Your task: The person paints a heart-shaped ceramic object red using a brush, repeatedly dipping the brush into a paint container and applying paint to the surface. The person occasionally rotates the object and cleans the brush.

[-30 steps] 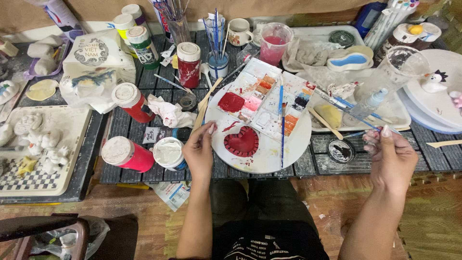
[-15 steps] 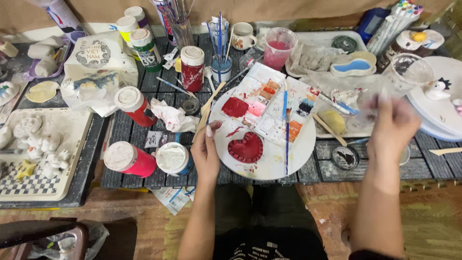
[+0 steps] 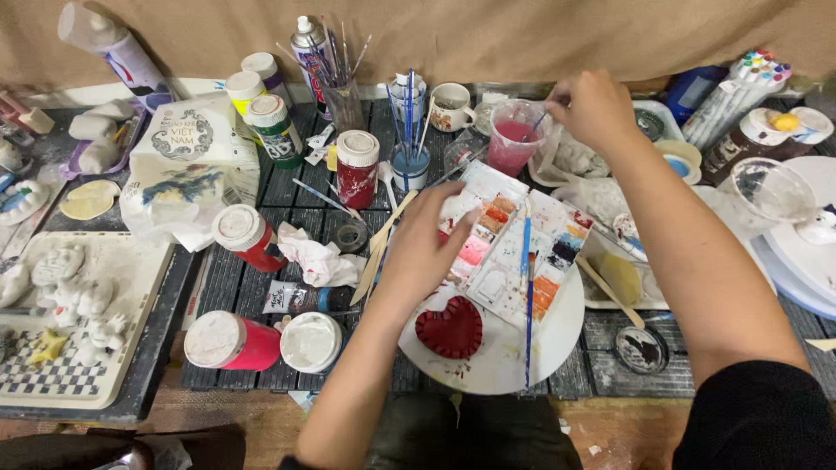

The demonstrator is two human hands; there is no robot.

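The red heart (image 3: 449, 329) lies on the white plate (image 3: 557, 335), near its left edge, fully coated in red as far as the view shows. The left hand (image 3: 424, 252) rests on the paint palette (image 3: 514, 252), fingers together and curled, clamped on nothing visible. The right hand (image 3: 592, 109) pinches a thin brush (image 3: 538, 122) whose tip dips into the pink water cup (image 3: 514, 139). Judgement: the base coat looks done; rinsing is in hand, and any detail painting remains.

Two red paint jars (image 3: 228, 341) with white lids, crumpled tissue (image 3: 318, 258). White plaster figures (image 3: 74, 292) on checkered tray, far left. Markers (image 3: 740, 91), far right.
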